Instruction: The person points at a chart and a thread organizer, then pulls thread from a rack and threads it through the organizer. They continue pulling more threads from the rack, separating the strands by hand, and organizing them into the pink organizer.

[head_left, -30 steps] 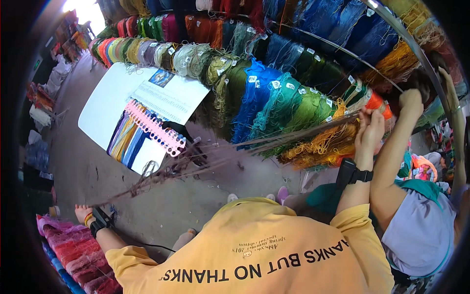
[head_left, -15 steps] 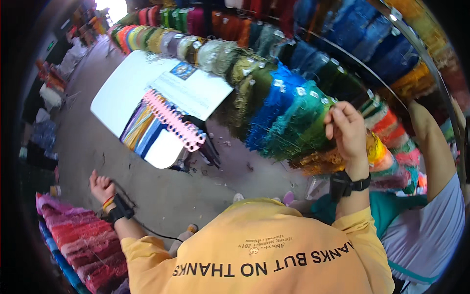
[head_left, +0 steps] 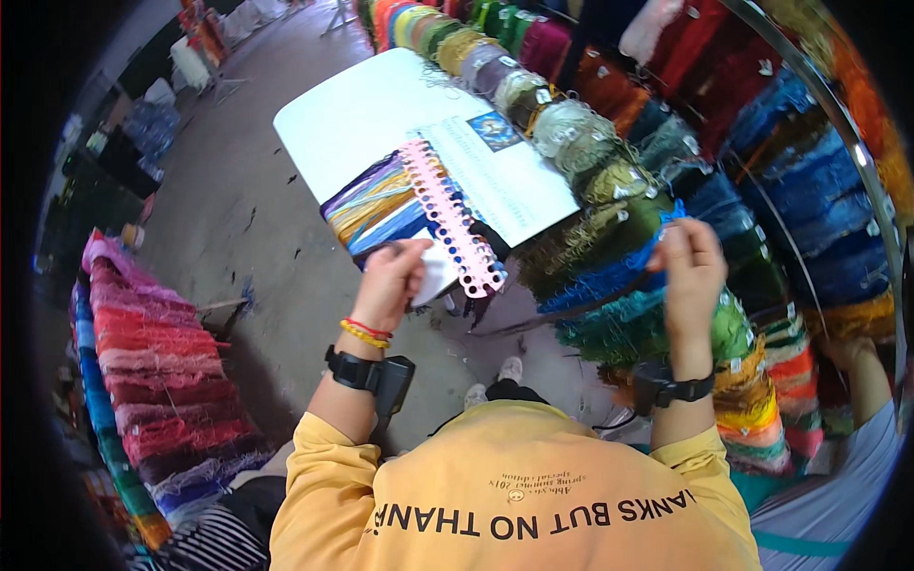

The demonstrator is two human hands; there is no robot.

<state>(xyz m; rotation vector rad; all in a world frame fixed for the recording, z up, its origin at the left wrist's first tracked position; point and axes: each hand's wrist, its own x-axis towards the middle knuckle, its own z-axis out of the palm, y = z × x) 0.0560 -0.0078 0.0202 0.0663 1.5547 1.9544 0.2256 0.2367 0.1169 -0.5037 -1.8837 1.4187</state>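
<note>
My right hand (head_left: 693,262) is closed in front of the rack's blue hanks, pinching a dark strand of thread (head_left: 562,320) that trails down to the left. Blue thread (head_left: 678,211) shows just above its fingertips. My left hand (head_left: 392,276) has its fingers curled together beside the white board (head_left: 347,100); anything inside them is hidden. On that board, a pink holed thread card (head_left: 447,219) carries purple, gold and blue threads (head_left: 376,205). A printed sheet with a small blue picture (head_left: 494,131) lies beside the card.
Rows of coloured thread hanks (head_left: 581,143) hang on racks ahead and to the right. Red and pink hanks (head_left: 157,381) stand at the left. Another person's arm (head_left: 862,376) reaches in at the right edge. Grey floor (head_left: 243,247) lies between the racks.
My left hand has come up and right to the board. The right hand has moved from the green hanks toward the blue ones, with a dark strand now trailing. The view has turned.
</note>
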